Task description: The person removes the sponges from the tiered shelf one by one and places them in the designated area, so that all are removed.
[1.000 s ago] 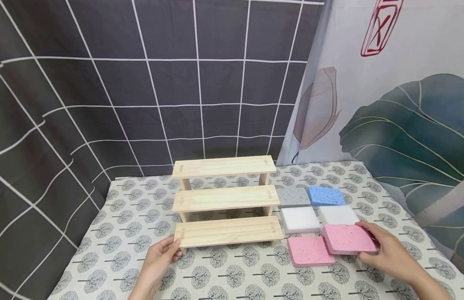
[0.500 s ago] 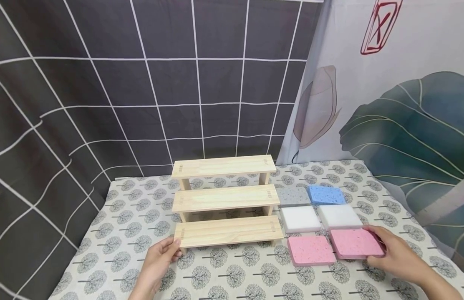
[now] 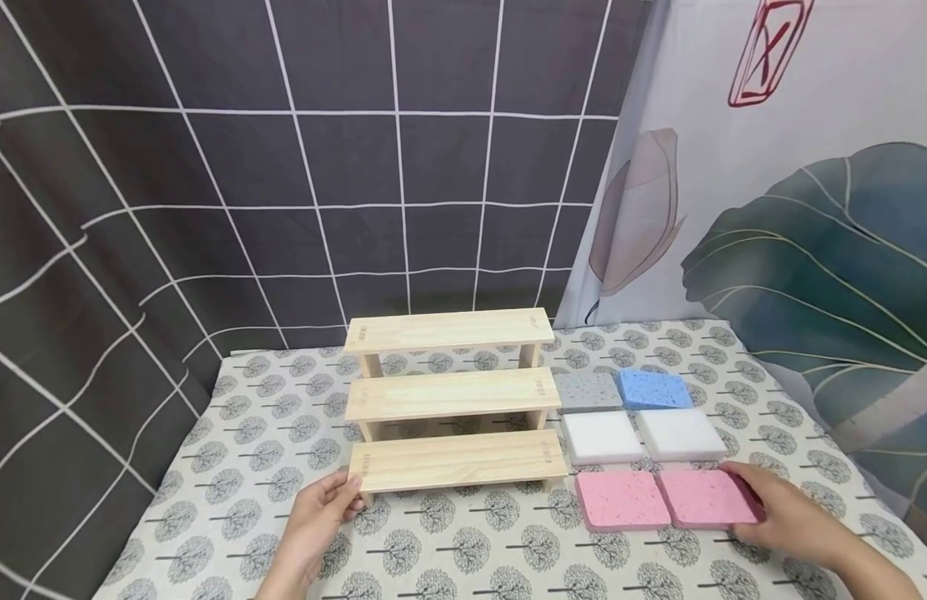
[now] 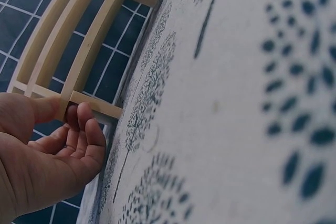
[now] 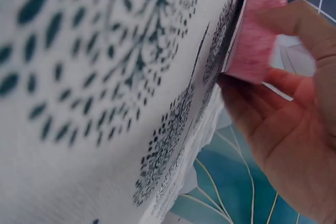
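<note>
A three-step wooden rack [image 3: 459, 461] stands on the table. My left hand [image 3: 317, 525] pinches the left end of its lowest step; in the left wrist view the thumb lies against the wood [image 4: 92, 40] and the other fingers curl beneath. At the right, my right hand [image 3: 794, 518] grips a pink sponge [image 3: 707, 498] by its right edge, thumb at the near side. That sponge lies flat beside another pink sponge [image 3: 623, 500], their edges almost meeting. The right wrist view shows the gripped sponge [image 5: 257, 40] down at the tablecloth.
Behind the pink sponges lie two white sponge blocks [image 3: 602, 437] side by side. Farther back are a grey sponge [image 3: 589, 392], close to the rack, and a blue sponge [image 3: 653, 389]. The tree-print tablecloth [image 3: 471, 550] covers the table. A dark grid curtain [image 3: 448, 167] hangs behind.
The right-hand pink sponge was held tilted over the left one and a white block; my right hand has moved it right and lowered it flat beside its pair. The left hand stayed put.
</note>
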Demonstrator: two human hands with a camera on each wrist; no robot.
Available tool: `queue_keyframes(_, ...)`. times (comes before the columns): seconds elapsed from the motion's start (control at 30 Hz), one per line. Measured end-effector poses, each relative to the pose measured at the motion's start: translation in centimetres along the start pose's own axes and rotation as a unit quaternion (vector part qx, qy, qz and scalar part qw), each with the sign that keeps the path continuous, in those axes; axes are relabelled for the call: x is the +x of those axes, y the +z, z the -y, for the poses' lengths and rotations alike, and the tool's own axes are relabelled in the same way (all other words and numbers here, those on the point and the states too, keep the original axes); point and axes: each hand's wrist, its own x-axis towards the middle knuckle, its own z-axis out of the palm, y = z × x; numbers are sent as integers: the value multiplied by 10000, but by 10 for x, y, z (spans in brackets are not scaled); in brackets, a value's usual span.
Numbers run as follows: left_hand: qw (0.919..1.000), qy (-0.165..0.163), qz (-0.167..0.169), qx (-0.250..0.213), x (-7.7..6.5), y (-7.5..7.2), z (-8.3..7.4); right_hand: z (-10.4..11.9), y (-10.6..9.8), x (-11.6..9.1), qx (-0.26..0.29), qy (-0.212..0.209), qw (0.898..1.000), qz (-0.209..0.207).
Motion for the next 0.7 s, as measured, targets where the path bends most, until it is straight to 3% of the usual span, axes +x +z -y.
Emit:
queue_keyframes(0.1,10000,2,7,-37,0,1,1,0,0,-1,-150,-27,9997,178)
queue_keyframes(0.3,10000,10,20,-59,0,1,1,7,0,-3,-226,11,9997,44)
queue_keyframes(0.7,9988,72,-20,479,-3,-1,-3,42,-10,6,-259,495,9972,-499)
